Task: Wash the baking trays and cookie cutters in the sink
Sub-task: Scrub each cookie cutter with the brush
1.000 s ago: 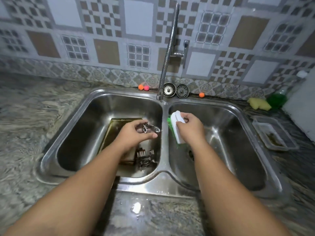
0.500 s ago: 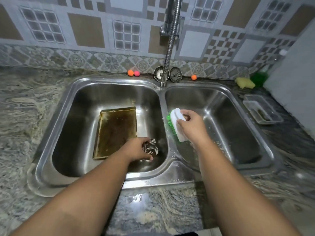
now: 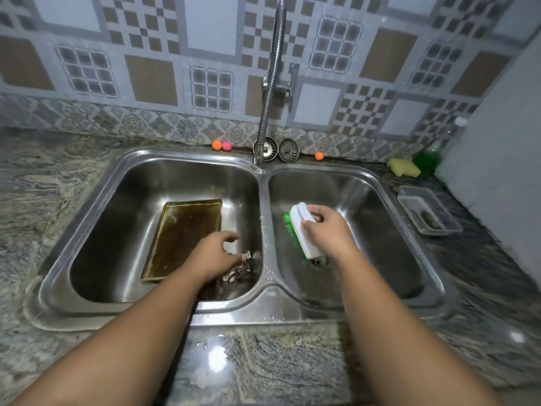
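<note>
Since a moment ago, the left hand (image 3: 213, 256) has dropped from mid-air down into the left basin and loosened: its thumb and fingers now stand apart and lightly curved, gripping nothing that can be made out. Its fingertips hover just over the heap of metal cookie cutters (image 3: 243, 269), which lie blurred in that basin's near right corner. The baking tray (image 3: 184, 238), brown with baked-on stain, lies flat on the floor of the same basin, just left of the cutters, and the left wrist crosses its near right corner. The right hand (image 3: 328, 232) stays over the right basin, clamped on the white back of a scrubbing brush (image 3: 303, 227) whose green bristles face left toward the divider of the steel sink (image 3: 265, 218). The brush's near end hangs above the drain (image 3: 319, 261). At the back, a flexible metal faucet (image 3: 272, 83) rises from the rim between the basins, with two round strainers (image 3: 288, 150) leaning against the wall tiles behind it. An orange ball (image 3: 216, 145) and a pink ball (image 3: 226, 146) sit touching to the left of them, and another orange ball (image 3: 319, 155) sits to the right. On the stone-patterned desk (image 3: 44, 186) to the right are a yellow sponge (image 3: 404, 167), a green bottle (image 3: 429, 159) too blurred for any label to be read, and a clear plastic container (image 3: 429, 212).
</note>
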